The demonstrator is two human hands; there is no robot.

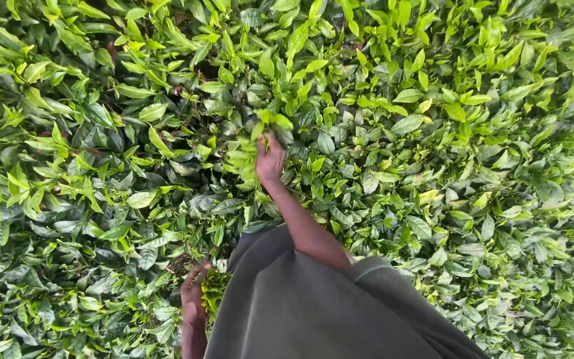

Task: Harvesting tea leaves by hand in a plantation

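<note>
The young leaves (268,121) at the top of the bush lie directly at the fingertips of the right hand (270,158). They are lighter and yellower than the dark mature foliage beneath them. The right hand is extended forward from the body, fingers closed around a bunch of picked leaves (242,159) that protrudes to the left of the palm. The fingertips point up toward the fresh shoot and appear to be pinching at it; whether the stem is already gripped cannot be told from this view.

The left hand (194,302) is held low, near the body, at the edge of the dark garment (313,312). Its fingers are curled around a second small bunch of leaves (214,287), gripped between fingers and palm.

The bushes (101,146) fill the whole view on all sides as a continuous mat of foliage, with pale shoots scattered across the top layer.

Judged from hand position, the step in hand is plucking: the right hand is at a shoot and both hands carry leaves. The next move would call for a clean pinch on the soft stem just below the pale leaves, without dropping the bunch already held in the same hand.
</note>
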